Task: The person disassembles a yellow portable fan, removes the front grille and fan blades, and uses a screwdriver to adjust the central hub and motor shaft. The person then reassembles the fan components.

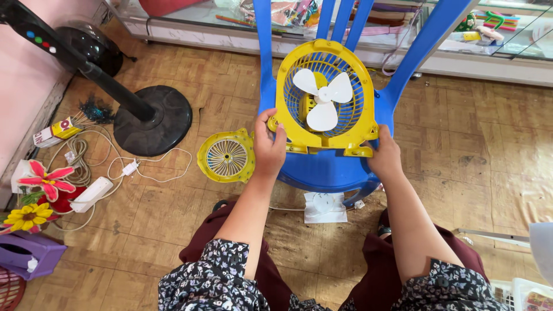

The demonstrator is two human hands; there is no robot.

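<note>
A small yellow fan body with a white three-blade propeller and a blue rear grille stands upright on the seat of a blue plastic chair. My left hand grips its lower left corner. My right hand holds its lower right corner. A detached yellow front grille lies on the floor just left of my left hand.
A black pedestal fan base with its slanted pole stands at left. Cables and a white power strip lie near artificial flowers. A glass display counter runs behind the chair. A white paper lies under it.
</note>
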